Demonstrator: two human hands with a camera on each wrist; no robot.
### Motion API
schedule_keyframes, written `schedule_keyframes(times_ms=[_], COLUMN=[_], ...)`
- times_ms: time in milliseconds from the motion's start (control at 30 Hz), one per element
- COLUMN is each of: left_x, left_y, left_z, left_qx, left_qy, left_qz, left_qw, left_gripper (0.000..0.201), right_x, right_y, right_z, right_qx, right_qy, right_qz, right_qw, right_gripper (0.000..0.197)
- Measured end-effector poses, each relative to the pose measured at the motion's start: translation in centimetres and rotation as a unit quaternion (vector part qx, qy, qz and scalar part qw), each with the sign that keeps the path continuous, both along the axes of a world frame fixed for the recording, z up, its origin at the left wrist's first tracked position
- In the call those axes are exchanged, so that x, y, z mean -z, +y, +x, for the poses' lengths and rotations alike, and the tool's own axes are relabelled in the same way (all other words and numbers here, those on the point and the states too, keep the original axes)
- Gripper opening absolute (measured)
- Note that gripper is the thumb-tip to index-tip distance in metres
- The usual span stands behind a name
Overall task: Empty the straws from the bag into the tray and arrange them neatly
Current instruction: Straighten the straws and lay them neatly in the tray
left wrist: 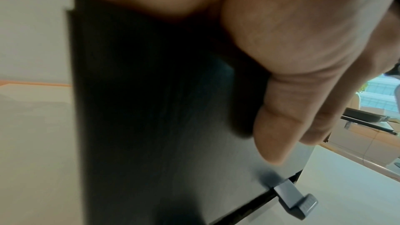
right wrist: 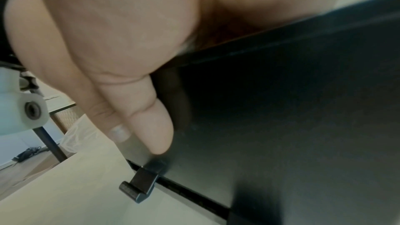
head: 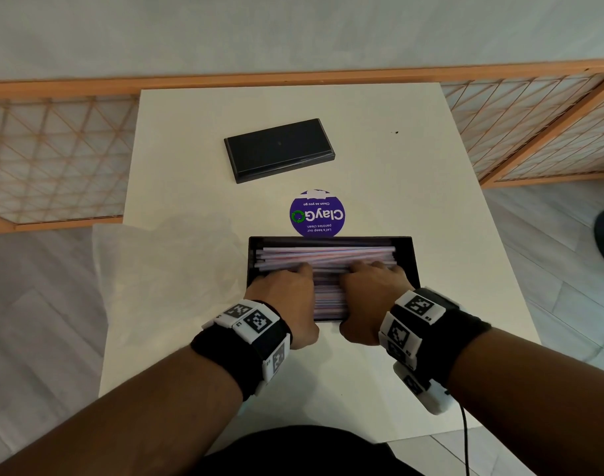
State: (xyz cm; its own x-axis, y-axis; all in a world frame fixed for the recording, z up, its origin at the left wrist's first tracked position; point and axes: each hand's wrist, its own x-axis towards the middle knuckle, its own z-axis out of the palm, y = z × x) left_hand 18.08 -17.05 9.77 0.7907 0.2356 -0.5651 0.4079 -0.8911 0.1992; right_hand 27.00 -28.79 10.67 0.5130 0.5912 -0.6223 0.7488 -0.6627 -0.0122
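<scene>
From the head camera, a black tray [head: 405, 255] sits on a white table [head: 413, 173], and everything else is placed from that tray. It is filled with pale pink and white straws [head: 328, 257] lying lengthwise, side by side, across its width. The left hand [head: 283, 297] lies over the tray's left part and the right hand [head: 372, 293] over its right part, fingers reaching down onto the straws while each thumb hangs over the near wall outside; the fingers look bent over the bundle, but whether they grip straws or only press on them cannot be told. Just beyond the tray's far wall is a round purple sticker [head: 317, 214], and farther beyond that a black lid [head: 279, 150] lies flat. To the tray's left a clear, crumpled plastic bag [head: 163, 262] rests on the table. In the left wrist view, blurred, the left hand's thumb [left wrist: 279, 136] is pressed flat against the tray's dark outer wall [left wrist: 151, 109], above a small latch [left wrist: 296, 201] at the tray's bottom edge. In the right wrist view, the right thumb [right wrist: 149, 122] likewise lies against the tray's outer wall [right wrist: 281, 109], just above a second latch [right wrist: 138, 186], with the bag [right wrist: 75, 136] visible beyond the tray's corner.
</scene>
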Motion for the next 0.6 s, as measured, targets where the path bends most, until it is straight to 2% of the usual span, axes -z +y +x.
schedule_keyframes(times_ms=[100,233,367,500,600], left_x=[0.12,0.10,-0.05,0.00,0.02], left_y=[0.10,0.10,0.09,-0.04,0.08], left_z=[-0.04,0.02,0.14,-0.05,0.00], left_qx=[0.014,0.017,0.026,0.015,0.015], left_qy=[-0.005,0.022,0.005,-0.011,-0.006], left_qz=[0.010,0.012,0.014,0.006,-0.008], left_qw=[1.000,1.000,1.000,1.000,1.000], left_gripper=[0.048,0.049,0.038,0.053,0.044], right_x=[0.42,0.54,0.38,0.26,0.49], right_y=[-0.20,-0.24,-0.03,-0.13,-0.28], right_z=[-0.27,-0.30,0.04,-0.07,-0.31], right_qx=[0.016,0.020,0.010,0.013,0.022], right_qy=[-0.007,-0.004,0.012,0.002,-0.001], right_qz=[0.034,0.019,-0.009,0.019,0.028], right_qw=[0.999,1.000,1.000,1.000,0.999], right_gripper=[0.044,0.033,0.042,0.031,0.030])
